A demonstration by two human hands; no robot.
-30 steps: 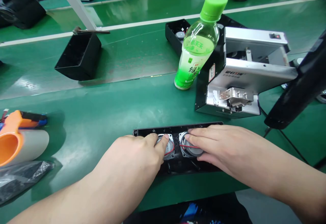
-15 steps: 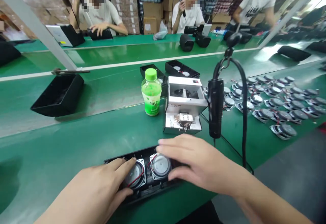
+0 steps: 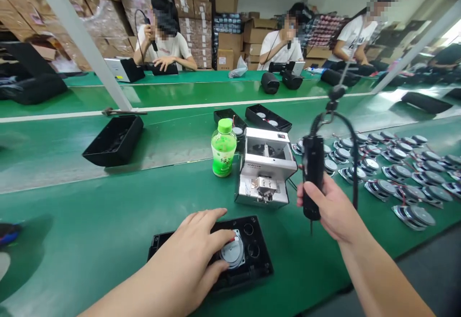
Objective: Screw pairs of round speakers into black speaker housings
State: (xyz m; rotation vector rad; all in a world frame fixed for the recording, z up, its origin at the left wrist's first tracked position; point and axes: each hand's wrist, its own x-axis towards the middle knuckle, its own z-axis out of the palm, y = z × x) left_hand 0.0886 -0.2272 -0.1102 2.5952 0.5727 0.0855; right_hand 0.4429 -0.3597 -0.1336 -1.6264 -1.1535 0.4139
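Note:
My right hand (image 3: pixel 333 206) is wrapped around a black electric screwdriver (image 3: pixel 313 175), which hangs from a cord with its bit pointing down. The bit is to the right of a black speaker housing panel (image 3: pixel 264 264) on the green bench, apart from it. Over that panel, my left hand (image 3: pixel 201 247) lies with fingers spread. Its index finger and thumb touch a round grey speaker driver (image 3: pixel 232 252) seated in the panel, a red wire at its edge. The hand and forearm hide the panel's left part and the other driver. Two round holes show at the panel's right end.
A screw feeder (image 3: pixel 266 168) stands behind the panel, beside a green-capped bottle (image 3: pixel 223 149). Several loose speaker drivers (image 3: pixel 382 187) cover the right side. A black housing (image 3: pixel 113 141) sits at left, and people (image 3: pixel 169 43) work across the bench.
My right hand has left the panel and taken hold of the hanging screwdriver. My left hand has shifted right, onto the right-hand driver. The view has tilted up.

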